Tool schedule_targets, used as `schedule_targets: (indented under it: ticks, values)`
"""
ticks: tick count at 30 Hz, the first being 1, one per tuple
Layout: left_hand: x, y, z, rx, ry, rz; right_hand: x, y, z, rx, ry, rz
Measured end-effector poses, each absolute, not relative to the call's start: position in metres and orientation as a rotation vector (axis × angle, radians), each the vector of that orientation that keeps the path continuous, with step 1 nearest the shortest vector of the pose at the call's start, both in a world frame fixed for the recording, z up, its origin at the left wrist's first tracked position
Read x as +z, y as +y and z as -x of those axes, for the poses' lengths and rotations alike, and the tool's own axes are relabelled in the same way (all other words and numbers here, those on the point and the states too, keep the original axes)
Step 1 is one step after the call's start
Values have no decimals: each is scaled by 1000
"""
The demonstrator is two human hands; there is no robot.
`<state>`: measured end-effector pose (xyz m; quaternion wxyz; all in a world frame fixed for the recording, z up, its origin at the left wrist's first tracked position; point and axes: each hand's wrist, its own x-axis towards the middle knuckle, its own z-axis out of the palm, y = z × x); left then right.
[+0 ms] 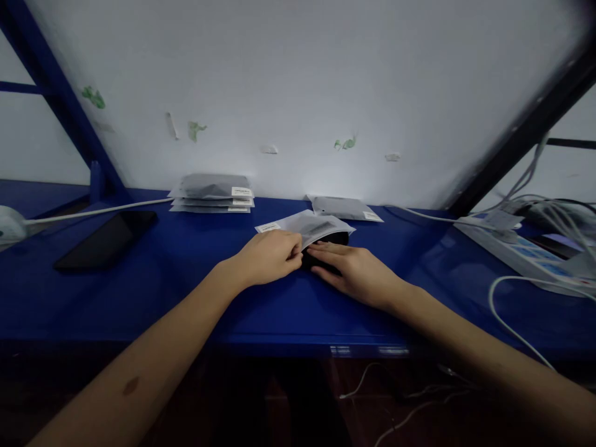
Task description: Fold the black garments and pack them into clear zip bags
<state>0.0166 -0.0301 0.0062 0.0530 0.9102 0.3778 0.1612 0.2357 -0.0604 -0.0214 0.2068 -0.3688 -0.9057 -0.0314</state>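
Observation:
A frosted translucent bag (305,225) with a small white label lies on the blue table, its near edge lifted. My left hand (274,256) is closed, its fingers pinching that lifted edge at the left. Under the edge shows a flat black item with a rounded end (341,238), partly inside the bag; its kind cannot be made out. My right hand (356,270) rests on the black item with fingers stretched out flat; its thumb is hidden. Behind the hands, another labelled bag (344,207) with something dark inside lies flat.
A stack of several filled, labelled bags (212,194) stands back left by the white wall. A black phone (109,241) lies at the left near a white cable (97,211). On the right sit a power strip (526,251) and tangled cables. The blue table's front edge (288,340) runs below my hands.

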Motion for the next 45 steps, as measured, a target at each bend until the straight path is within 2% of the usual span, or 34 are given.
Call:
schedule_targets:
  ticks: [7,9,13,15,19,26,32,40,45]
  values:
    - [3,-30,-18,565,1128,-2733,-11,-52,-194,-178,-2421,1592]
    - [4,-28,-17,580,1170,-2747,-7,-54,-187,-103,-2419,1547]
    - [7,-21,-8,578,1428,-2737,5,-54,-190,143,-2445,1092]
    - [7,-16,-2,558,1584,-2738,10,-47,-200,116,-2367,1005]
    - [7,-9,8,549,1763,-2671,3,-22,-226,-139,-2213,1044]
    - [9,-8,14,430,1606,-2573,-29,2,-254,36,-2270,1177]
    - [2,-1,9,682,1532,-2575,-33,4,-252,97,-2077,1317]
    - [3,-6,1,826,1661,-2608,-35,2,-244,151,-2040,1223]
    - [5,-12,-2,683,1401,-2741,-38,7,-247,96,-2010,1236]
